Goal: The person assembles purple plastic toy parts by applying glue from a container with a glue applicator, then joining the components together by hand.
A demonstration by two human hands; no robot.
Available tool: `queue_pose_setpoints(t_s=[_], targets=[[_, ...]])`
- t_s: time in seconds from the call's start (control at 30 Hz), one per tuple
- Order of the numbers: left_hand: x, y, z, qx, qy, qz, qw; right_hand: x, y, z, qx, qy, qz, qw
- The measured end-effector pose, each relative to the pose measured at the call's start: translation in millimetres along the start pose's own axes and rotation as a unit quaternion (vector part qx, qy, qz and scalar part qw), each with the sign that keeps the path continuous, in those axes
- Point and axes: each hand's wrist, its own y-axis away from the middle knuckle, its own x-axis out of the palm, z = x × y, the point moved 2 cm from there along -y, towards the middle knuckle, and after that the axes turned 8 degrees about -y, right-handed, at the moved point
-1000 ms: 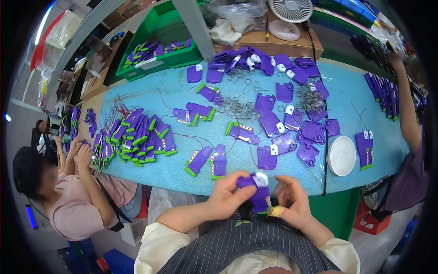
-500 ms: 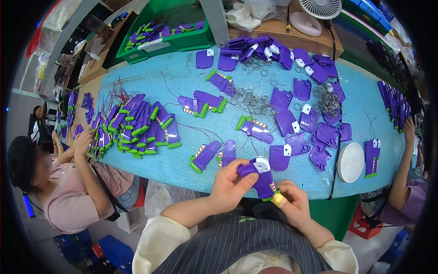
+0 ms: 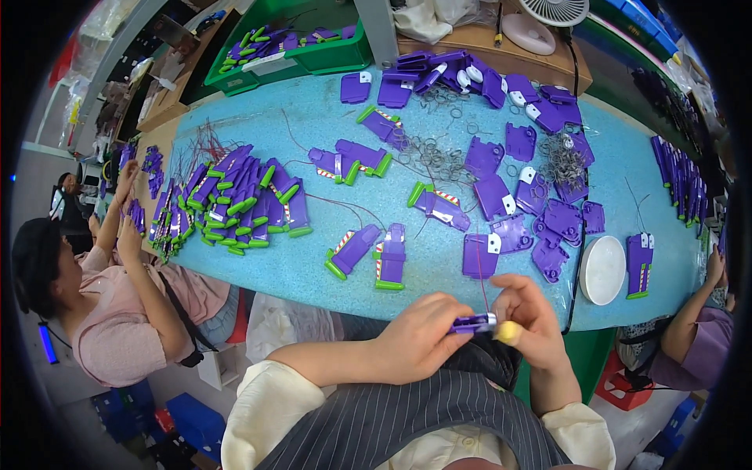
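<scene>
L grip [image 3: 427, 333]: clenched on purple pc [image 3: 470, 323], pinched btwn thumb & fingers, white end toward R grip [image 3: 540, 325]. R grip: fingers curled, yellow-wrapped fingertip [image 3: 508, 333] just beside pc's white end; cannot tell if it grasps pc or wire. Pc pos.: btwn both grips, above wearer's lap, off near edge of tabletop [image 3: 298, 266]. Thin red wire [image 3: 484, 296] runs up from pc, fwd of grips.

Directly fwd of grips: purple plate w/ white corner [image 3: 479, 257], flat. Fwd-L of L grip: 2 purple/green pcs, one upright in view [image 3: 390, 262], one tilted [image 3: 352, 251]. Farther L: heaped purple/green pcs [image 3: 243, 207] w/ wires. Fwd-R of R grip: white bowl [image 3: 603, 270]; just R of bowl, single purple/green pc [image 3: 639, 265].

Farther fwd: metal rings [image 3: 429, 163], loose cluster; more purple plates [image 3: 493, 196] around. Far fwd-L: green bin [image 3: 333, 59] w/ similar pcs. Far fwd-R: fan [image 3: 553, 11]. Far L of grips: co-worker [image 3: 133, 337], arms over tabletop.
</scene>
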Motion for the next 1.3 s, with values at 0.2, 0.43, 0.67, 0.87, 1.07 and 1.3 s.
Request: queue_pose_setpoints(t_s=[0.2,0.43,0.67,0.87,1.07,1.3], targets=[[3,3,-9,0.071,-0.021,0.088,0.993,3,0,13,0.198,0.001,0.085,0.976],[2,9,15,-0.102,0.177,-0.013,0.979,-7,10,-29,-0.115,0.073,-0.004,0.991],[13,-20,13,0.000,0.101,0.037,0.994,-14,22,-29,-0.195,0.170,-0.060,0.964],[27,-14,9,0.014,0.026,-0.017,0.999,-18,30,-47,-0.190,0.090,-0.056,0.976],[40,-28,-9,0.065,-0.012,0.035,0.997,-30,48,-42,-0.180,0.040,-0.026,0.982],[38,-34,-26,0.069,-0.135,0.120,0.981,-50,57,-53,-0.164,-0.124,0.002,0.979]])
